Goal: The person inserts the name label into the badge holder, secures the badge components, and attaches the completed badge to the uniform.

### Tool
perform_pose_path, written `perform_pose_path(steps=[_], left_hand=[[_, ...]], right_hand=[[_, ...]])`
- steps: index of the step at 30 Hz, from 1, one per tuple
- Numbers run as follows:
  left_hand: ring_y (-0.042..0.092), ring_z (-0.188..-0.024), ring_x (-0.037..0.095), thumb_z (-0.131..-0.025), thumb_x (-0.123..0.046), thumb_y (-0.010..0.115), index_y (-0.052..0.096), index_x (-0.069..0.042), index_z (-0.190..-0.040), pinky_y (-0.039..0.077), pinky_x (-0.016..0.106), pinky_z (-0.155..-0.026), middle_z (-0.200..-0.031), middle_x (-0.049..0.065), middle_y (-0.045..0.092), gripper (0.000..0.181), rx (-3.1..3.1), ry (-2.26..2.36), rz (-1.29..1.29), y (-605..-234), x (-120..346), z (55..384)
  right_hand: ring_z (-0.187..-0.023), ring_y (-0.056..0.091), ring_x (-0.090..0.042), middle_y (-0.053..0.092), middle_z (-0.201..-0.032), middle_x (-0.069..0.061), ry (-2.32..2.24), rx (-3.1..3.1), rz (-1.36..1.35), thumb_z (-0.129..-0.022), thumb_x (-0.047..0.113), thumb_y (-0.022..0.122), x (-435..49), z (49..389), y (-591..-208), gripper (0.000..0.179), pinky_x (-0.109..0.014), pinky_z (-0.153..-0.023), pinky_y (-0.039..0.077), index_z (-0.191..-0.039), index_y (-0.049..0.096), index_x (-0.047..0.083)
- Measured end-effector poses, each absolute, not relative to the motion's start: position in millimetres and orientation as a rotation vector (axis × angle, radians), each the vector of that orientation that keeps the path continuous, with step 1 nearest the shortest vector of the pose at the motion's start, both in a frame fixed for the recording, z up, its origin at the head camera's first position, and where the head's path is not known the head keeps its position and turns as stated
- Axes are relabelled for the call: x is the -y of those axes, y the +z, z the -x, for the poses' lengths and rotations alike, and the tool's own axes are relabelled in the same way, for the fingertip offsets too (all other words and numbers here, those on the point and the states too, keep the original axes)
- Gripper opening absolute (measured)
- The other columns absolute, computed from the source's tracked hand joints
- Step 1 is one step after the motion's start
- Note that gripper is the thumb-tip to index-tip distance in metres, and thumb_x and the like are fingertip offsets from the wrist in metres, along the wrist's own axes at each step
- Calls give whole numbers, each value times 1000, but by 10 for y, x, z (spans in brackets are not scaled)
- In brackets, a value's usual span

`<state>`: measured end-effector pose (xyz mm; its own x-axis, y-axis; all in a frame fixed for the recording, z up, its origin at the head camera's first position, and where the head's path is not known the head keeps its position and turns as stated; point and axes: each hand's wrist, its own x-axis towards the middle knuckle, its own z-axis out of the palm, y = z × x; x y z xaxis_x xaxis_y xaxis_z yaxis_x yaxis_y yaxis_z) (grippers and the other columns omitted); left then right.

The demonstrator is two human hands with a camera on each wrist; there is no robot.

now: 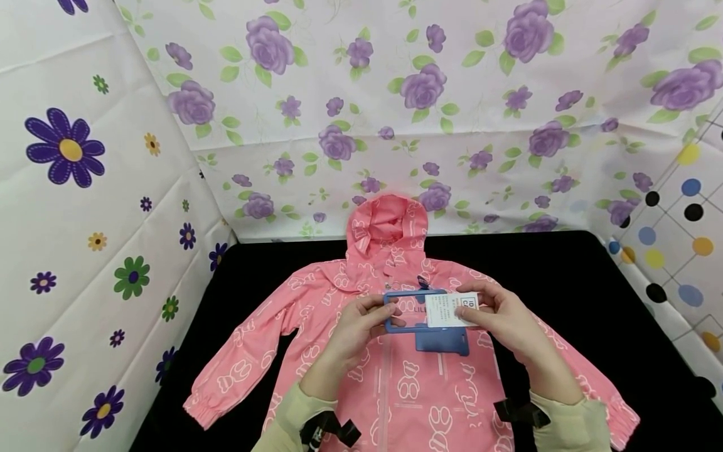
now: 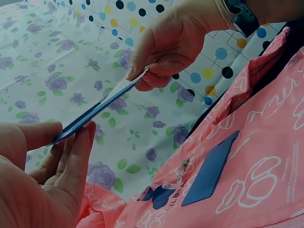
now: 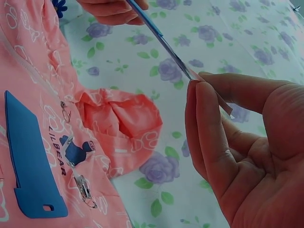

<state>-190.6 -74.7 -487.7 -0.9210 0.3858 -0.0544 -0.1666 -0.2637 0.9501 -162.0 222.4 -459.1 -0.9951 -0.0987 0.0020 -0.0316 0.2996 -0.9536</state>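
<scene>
My left hand pinches the left end of a blue card-holder frame, thumb on top and fingers beneath. From the right, my right hand pinches a white printed card, which overlaps the frame's right half. Both are held above a pink hooded jacket with white bear outlines, spread out front up. On the jacket's chest lies a separate blue plate with a small slot at one end. Near it on the chest, a metal clip shows beside the dark bear print.
The jacket lies on a black table, its hood toward the back edge and its sleeves spread to both sides. Flower-patterned cloth hangs behind, with another sheet at the left and a dotted one at the right.
</scene>
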Motion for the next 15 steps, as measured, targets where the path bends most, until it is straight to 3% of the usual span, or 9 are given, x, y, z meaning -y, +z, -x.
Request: perform_pose_path(steps=[6, 13, 15], left_hand=[[78, -87, 16, -107, -5, 63, 57, 19, -135, 63, 33, -88, -99, 6, 74, 38, -1642, 2229, -264, -4871, 745, 1911], [78, -89, 18, -106, -8, 67, 64, 11, -131, 64, 35, -88, -102, 6, 74, 32, -1632, 2221, -257, -4835, 739, 1890], [78, -89, 18, -105, -9, 68, 66, 9, -130, 64, 35, -88, -102, 6, 74, 31, -1631, 2218, -250, -4830, 740, 1884]], right_hand=[[-87, 72, -21, 67, -104, -16, -1817, -2482, 149, -97, 16, 82, -2199, 1620, -4605, 49, -38, -75, 66, -139, 63, -1], [-67, 44, -16, 33, -85, -8, -1793, -2485, 157, -97, 20, 82, -2161, 1612, -4612, 47, -34, -74, 65, -138, 65, 4], [-66, 40, -17, 32, -86, -7, -1796, -2478, 156, -97, 21, 82, -2150, 1608, -4606, 46, -35, -74, 66, -138, 66, 5]])
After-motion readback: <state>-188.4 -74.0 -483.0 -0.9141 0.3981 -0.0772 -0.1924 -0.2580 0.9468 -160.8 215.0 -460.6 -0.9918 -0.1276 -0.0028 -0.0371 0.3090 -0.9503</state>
